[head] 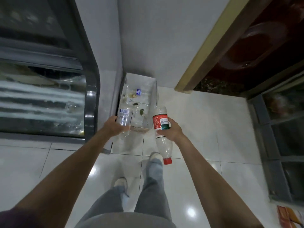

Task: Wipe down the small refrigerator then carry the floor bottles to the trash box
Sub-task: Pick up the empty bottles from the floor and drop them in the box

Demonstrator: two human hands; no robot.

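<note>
My left hand [113, 126] grips a clear plastic bottle with a blue-and-white label [125, 118], held over the near left corner of the white trash box [154, 94]. My right hand [171, 130] grips a clear bottle with a red label and red cap [162, 134], cap pointing down toward me, just right of the box's near edge. The box stands on the floor against the white wall and holds several scraps and clear plastic items. The small refrigerator [92, 99] with its dark frame and glass door fills the left side.
Glossy white floor tiles [205, 129] spread to the right and toward me. A dark red door with a wooden frame [205, 51] stands at the upper right. A grey glass-fronted cabinet [279, 137] lines the right edge. My feet [154, 157] are just before the box.
</note>
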